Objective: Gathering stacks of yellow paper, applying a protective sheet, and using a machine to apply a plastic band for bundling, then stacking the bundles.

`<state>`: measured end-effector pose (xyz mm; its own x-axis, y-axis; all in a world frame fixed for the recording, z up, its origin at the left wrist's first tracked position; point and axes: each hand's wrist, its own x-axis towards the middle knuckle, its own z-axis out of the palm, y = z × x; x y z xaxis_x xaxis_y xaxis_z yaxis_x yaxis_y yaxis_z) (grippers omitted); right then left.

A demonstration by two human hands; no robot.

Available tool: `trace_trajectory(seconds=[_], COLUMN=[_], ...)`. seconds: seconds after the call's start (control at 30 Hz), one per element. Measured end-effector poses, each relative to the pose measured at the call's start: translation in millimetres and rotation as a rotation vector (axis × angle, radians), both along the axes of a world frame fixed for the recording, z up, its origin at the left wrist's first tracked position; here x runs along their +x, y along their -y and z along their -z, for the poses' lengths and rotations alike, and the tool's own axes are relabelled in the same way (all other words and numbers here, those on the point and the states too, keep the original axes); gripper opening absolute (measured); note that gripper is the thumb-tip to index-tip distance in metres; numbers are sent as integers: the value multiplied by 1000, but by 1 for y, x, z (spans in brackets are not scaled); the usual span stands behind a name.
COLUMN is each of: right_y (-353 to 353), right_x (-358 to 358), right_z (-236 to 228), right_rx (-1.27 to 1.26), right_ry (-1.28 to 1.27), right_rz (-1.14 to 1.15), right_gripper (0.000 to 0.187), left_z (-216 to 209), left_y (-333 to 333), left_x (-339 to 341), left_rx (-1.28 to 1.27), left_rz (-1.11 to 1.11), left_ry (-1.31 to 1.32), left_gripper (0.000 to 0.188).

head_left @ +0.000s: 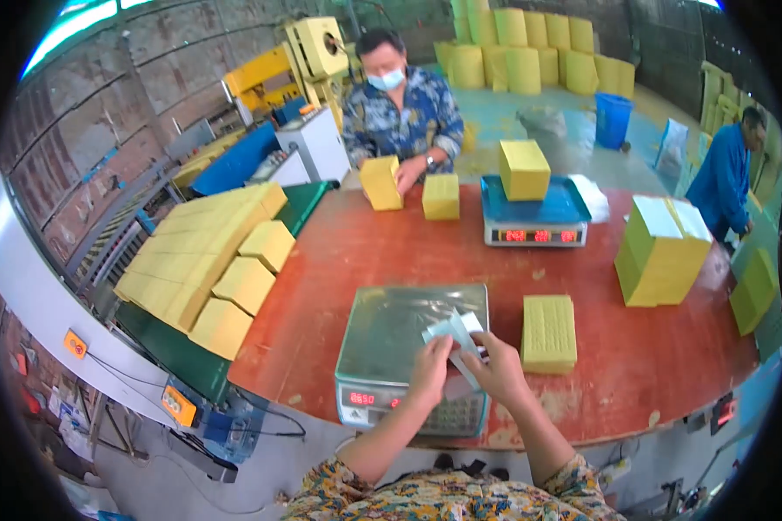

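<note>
Both my hands meet over the front edge of a weighing scale point(408, 330) with a silvery flat pan. Between them are pale blue-white paper strips point(453, 327), fanned and partly overlapping. My left hand point(431, 372) is closed on their left side, thumb and fingers pinching. My right hand point(500, 372) grips the right side, with one strip hanging down between the hands. The scale's pan holds no block, and its red display is lit. Just right of my right hand stands a stack of yellow paper point(548, 334) with a dimpled top.
Across the red table point(321, 260), a masked co-worker point(401, 122) handles a yellow stack point(381, 182). A second scale point(534, 233) bears another stack. Taller stacks with white tops point(660, 252) stand at right. Yellow blocks point(200, 247) line a green conveyor at left. Another person point(723, 178) bends far right.
</note>
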<state>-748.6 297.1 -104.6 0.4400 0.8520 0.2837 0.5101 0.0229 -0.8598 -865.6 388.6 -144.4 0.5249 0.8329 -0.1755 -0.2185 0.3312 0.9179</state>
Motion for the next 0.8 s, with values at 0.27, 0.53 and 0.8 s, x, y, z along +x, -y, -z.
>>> trace_trajectory(seconds=[0.27,0.53,0.8], right_y=[4,-6,32], right_x=[13,4,18], right_z=[-19,-2,-17], right_rx=[-203,18,234], right_ry=[19,59,-49], right_rz=[82,168,446], right_gripper=[22,17,12], left_z=[-4,-20,-80], left_y=[8,5,35], left_x=[1,-5,-23], left_rx=[188,209,562], left_rz=[14,44,51], left_ry=[-98,-54,-161], left_gripper=[10,10,15])
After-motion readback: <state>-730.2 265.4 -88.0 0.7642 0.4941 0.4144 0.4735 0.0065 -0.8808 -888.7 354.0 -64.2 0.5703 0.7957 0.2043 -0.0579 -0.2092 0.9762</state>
